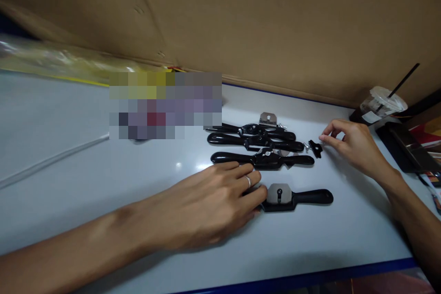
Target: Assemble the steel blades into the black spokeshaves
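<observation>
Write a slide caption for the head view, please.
Left hand on the nearest spokeshave, right hand by a black lever cap, three more spokeshaves lying beyond.

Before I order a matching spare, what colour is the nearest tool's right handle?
Black; the right handle shows best in the head view.

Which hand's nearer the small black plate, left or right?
Right. Right hand: fingertips at the upper right edge of the small black plate, contact unclear. Left hand: farther off, lower left, over the left end of the front black tool.

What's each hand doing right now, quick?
Left hand: closed on the nearest spokeshave.
Right hand: at the small black lever cap; can't tell if holding it.
</observation>
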A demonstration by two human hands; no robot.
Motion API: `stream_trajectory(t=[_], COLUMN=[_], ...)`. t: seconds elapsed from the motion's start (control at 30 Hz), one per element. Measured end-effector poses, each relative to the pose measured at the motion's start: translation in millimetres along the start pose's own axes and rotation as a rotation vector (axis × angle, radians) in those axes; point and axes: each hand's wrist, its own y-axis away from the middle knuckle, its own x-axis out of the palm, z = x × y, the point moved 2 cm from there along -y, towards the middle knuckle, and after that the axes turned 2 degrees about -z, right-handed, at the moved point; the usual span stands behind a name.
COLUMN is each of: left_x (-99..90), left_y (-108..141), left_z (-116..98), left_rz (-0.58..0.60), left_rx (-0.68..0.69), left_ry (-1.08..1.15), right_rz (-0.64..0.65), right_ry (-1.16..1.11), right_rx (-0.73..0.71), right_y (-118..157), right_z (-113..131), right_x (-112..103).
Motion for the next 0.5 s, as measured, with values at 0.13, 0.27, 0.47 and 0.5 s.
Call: stream_trajectory(t=[0.13,0.27,0.47,0.5], left_x=[0.3,0.2,0.0,-0.1], left_y=[0.3,1.6,1.8,1.6], left_z=[0.6,-0.1,-0.4,-0.5], left_rz=[-0.003,-0.008,-0.003,-0.004], left_rx=[-0.006,-0.006,-0.01,-0.009], left_ry=[0.012,0.013,0.015,0.015], right_rz=[0.023,0.132,0.106,0.099], right_ry=[-0.114,-0.067,-0.031,-0.009], right_rx=[0.09,0.073,0.115,0.13], right_y=[1.0,5.5,6.8,7.2], right_z=[-3.9,-6.2,-2.7,-1.2], right_x=[-0.1,5.3,1.2,0.0])
